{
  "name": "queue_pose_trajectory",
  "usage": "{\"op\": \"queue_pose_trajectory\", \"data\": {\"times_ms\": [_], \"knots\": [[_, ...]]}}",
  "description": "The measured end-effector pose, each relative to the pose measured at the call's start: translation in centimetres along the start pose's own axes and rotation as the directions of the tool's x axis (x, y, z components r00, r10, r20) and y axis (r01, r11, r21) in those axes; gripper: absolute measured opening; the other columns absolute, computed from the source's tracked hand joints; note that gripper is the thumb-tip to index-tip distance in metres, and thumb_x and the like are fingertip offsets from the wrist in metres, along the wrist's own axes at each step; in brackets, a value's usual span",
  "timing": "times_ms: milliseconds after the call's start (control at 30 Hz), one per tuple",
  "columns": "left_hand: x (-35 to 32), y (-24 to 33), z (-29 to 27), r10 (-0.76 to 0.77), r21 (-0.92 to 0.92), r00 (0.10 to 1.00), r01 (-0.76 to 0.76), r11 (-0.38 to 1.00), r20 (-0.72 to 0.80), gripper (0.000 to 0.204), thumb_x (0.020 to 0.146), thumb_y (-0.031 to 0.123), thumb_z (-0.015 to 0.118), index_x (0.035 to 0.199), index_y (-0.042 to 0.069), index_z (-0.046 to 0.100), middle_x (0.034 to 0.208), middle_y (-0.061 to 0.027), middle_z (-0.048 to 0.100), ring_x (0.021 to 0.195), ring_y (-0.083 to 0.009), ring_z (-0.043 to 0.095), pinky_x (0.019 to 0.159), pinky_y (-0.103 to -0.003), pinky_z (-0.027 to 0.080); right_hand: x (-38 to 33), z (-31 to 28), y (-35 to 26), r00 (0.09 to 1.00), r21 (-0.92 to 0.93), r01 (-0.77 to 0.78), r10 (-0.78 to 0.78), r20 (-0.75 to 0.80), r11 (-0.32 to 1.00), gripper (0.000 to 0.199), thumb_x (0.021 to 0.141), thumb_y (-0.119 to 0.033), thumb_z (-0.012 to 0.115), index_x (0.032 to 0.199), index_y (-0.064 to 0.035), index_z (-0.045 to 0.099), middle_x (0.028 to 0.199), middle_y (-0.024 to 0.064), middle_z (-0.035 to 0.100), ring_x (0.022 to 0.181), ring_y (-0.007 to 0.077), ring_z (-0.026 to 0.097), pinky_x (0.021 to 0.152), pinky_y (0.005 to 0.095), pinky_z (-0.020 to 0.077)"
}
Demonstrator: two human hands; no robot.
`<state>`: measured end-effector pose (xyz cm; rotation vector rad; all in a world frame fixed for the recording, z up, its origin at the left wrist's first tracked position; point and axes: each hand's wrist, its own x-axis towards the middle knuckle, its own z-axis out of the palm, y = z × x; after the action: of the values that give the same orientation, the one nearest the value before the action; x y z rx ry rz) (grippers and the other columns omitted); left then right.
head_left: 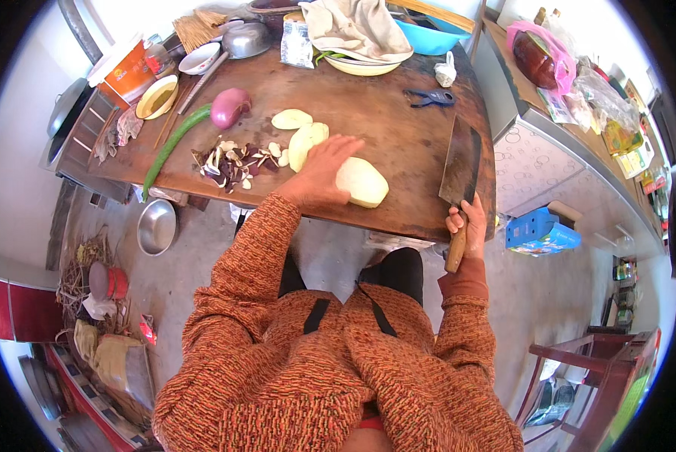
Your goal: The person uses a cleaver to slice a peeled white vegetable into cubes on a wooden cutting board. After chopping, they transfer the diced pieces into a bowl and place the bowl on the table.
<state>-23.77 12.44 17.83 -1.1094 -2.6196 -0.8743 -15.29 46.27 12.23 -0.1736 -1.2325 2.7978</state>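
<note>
Slicing seems in hand, with the left hand spreading its fingers wide at the pale, rounded vegetable piece near the brown wooden worktop's near edge, while the right hand grips a broad, wooden-handled steel cleaver that should apparently come left.

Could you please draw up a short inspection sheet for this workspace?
Surface: brown wooden table, darkly stained in patches.
Job's things: large pale peeled piece near the front edge; pale slices to its left; cleaver at the table's right side.
Clutter: dark peelings, long green vegetable, purple onion; cloth and blue basin at the back.
Hands: left hand spread, against the large piece; right hand grips the cleaver's wooden handle.
Cables: nothing seen.
Surroundings: metal bowl on the floor at left; blue carton at right.
</note>
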Motion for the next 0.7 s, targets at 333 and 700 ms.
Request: {"op": "queue_pose_trajectory", "data": {"times_ms": [333,700], "knots": [[1.2,0.6,2.0,-0.101,0.090,0.954,0.079,0.993,0.282,0.095,0.049,0.008,0.077,0.137,0.012,0.042,0.133,-0.0151,0.045,0.126,-0.0356,0.040,0.106,-0.045,0.035,-0.4,1.1,0.0,1.000,-0.037,0.025,-0.025,-0.016,0.999,0.037,0.091,-0.005,0.054,0.127,-0.0102,0.045,0.081,0.0103,0.058,0.051,0.0104,0.047,0.043,0.0251,0.0410],[2.2,2.1,4.6,0.064,0.101,0.997,-0.060,0.993,-0.038,0.082,0.057,0.015,0.081,0.132,0.012,0.048,0.132,-0.0143,0.045,0.126,-0.0365,0.037,0.108,-0.046,0.029,-2.1,4.8,-4.5,0.996,-0.501,0.014,0.029,0.078,0.865,0.069,0.087,0.003,0.054,0.147,-0.0143,0.027,0.085,0.0121,0.062,0.054,0.0090,0.052,0.046,0.0229,0.0441]]}}
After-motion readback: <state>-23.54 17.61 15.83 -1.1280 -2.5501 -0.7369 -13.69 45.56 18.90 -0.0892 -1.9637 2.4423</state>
